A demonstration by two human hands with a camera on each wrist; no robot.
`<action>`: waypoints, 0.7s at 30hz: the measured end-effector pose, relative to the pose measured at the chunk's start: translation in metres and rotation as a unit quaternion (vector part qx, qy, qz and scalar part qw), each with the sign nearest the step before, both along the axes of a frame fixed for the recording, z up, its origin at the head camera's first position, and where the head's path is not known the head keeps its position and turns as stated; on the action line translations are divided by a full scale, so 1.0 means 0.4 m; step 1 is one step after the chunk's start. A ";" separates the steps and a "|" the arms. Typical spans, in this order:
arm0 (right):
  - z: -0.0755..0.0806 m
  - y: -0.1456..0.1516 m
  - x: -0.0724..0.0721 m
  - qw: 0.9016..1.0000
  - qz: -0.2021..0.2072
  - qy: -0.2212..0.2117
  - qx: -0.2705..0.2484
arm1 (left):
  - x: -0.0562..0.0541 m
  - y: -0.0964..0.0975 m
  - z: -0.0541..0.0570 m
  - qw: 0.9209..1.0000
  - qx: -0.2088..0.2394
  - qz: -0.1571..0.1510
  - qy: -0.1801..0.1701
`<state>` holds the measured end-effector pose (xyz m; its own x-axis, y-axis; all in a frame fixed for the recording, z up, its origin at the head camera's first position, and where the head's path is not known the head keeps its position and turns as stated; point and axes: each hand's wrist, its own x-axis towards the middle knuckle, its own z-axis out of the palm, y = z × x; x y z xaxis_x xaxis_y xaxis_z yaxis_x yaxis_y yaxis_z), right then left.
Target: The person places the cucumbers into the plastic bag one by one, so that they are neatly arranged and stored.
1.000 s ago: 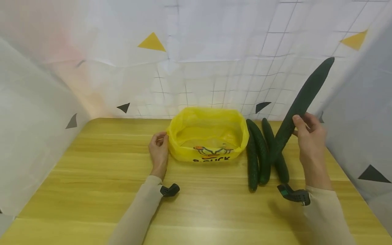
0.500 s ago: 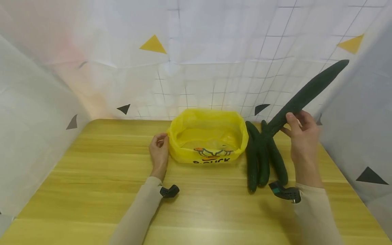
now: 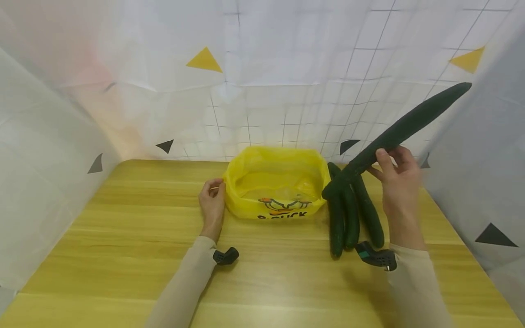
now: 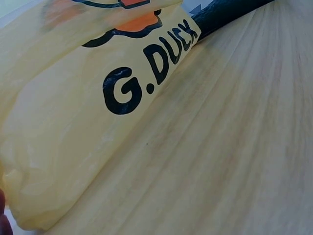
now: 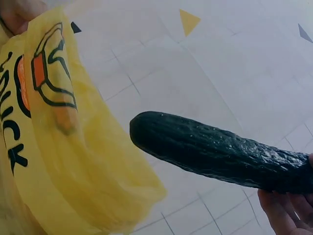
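At the head view's right, a raised cucumber is pinched by the right hand, its lower end partly hiding three other cucumbers; left of centre, the left hand pinches the edge of the yellow bag. The right-wrist view crops the raised cucumber's upper end. Since a second ago, it has tipped flatter, toward the bag's rim.
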<state>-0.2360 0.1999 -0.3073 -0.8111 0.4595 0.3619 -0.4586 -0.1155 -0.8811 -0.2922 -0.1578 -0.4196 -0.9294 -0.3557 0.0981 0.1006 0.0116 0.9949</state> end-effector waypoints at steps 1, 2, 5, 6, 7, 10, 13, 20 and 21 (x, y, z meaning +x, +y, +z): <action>-0.001 -0.008 -0.003 1.000 0.006 0.003 -0.003 | 0.000 -0.001 0.000 1.000 0.000 0.001 -0.001; -0.003 -0.014 -0.006 1.000 0.010 0.005 -0.004 | 0.000 -0.002 0.000 1.000 0.000 0.002 -0.002; -0.010 -0.035 -0.015 1.000 0.018 0.007 0.009 | 0.001 -0.004 -0.001 1.000 0.000 0.005 -0.001; -0.012 -0.041 -0.017 1.000 0.018 0.006 0.019 | 0.001 -0.004 -0.001 1.000 0.001 0.005 0.000; -0.015 -0.045 -0.019 0.999 0.020 0.005 0.029 | 0.001 -0.004 -0.001 1.000 0.000 0.006 0.001; -0.021 -0.056 -0.023 0.998 0.022 0.010 0.052 | -0.001 -0.003 -0.001 1.000 -0.001 0.005 0.004; -0.026 -0.063 -0.028 0.997 0.023 0.010 0.066 | -0.004 -0.001 0.000 1.000 -0.004 0.004 0.003; -0.039 -0.074 -0.038 0.995 0.023 0.007 0.100 | -0.007 0.000 0.002 1.000 -0.006 0.000 0.001; -0.041 -0.075 -0.039 0.994 0.025 0.007 0.103 | -0.007 0.000 0.002 1.000 -0.005 0.000 0.002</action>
